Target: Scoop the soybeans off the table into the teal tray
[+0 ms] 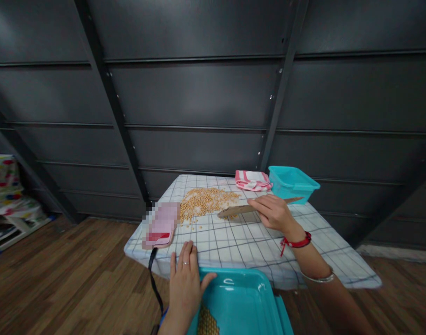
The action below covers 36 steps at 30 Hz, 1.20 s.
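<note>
My right hand (271, 213) grips a flat brown strip (239, 210) from above, fingers and thumb pinched round its middle. The strip stands on its long edge on the checked tablecloth, its left end by the edge of a spread of small yellow dried beans (207, 200). My left hand (185, 274) is open at the table's front edge, fingers stretched forward, thumb spread over the left rim of a teal plastic tray (240, 298). A patch of yellow-brown grains or patterned material (207, 322) shows at the tray's lower left, partly cut off by the frame.
A pink phone-like object (162, 225), partly pixelated, lies at the table's left with a black strap (153, 274) hanging down. A folded red-and-white cloth (253, 180) and a teal basket (292, 184) stand at the back right. Behind rises a dark panelled wall (199, 97).
</note>
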Available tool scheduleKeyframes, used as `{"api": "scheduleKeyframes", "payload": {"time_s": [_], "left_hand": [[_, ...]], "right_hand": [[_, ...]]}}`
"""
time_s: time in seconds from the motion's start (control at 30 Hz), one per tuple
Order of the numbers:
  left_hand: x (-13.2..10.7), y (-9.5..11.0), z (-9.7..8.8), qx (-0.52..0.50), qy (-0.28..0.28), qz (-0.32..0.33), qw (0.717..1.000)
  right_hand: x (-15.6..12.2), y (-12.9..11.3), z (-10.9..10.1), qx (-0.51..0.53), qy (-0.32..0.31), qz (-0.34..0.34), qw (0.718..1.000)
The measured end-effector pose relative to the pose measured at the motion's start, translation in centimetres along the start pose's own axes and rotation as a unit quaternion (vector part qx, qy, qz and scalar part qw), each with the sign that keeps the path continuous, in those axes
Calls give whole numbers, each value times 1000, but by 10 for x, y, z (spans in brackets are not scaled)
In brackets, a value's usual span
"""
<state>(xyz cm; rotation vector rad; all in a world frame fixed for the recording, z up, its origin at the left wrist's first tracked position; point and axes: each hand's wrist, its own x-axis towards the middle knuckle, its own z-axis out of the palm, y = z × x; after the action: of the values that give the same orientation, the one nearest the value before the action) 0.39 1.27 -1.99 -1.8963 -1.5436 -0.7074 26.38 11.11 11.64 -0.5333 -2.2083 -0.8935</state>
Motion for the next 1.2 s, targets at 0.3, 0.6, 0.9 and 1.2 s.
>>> {"api": "scheduleKeyframes", "payload": {"time_s": [0.3, 0.6, 0.9, 1.2], "left_hand": [[0, -2, -1, -1, 9, 0, 1000], [1, -3, -3, 12, 23, 4, 1000], [-1, -3, 1, -6, 10, -8, 1000], [0, -4, -2, 23, 15, 7, 1000]], "right_hand": [[5, -4, -2, 36, -1, 10, 999], [5, -3, -8, 8, -31, -5, 999], [6, -3, -6, 21, -20, 3, 1000], [3, 3, -4, -3, -15, 3, 1000]]}}
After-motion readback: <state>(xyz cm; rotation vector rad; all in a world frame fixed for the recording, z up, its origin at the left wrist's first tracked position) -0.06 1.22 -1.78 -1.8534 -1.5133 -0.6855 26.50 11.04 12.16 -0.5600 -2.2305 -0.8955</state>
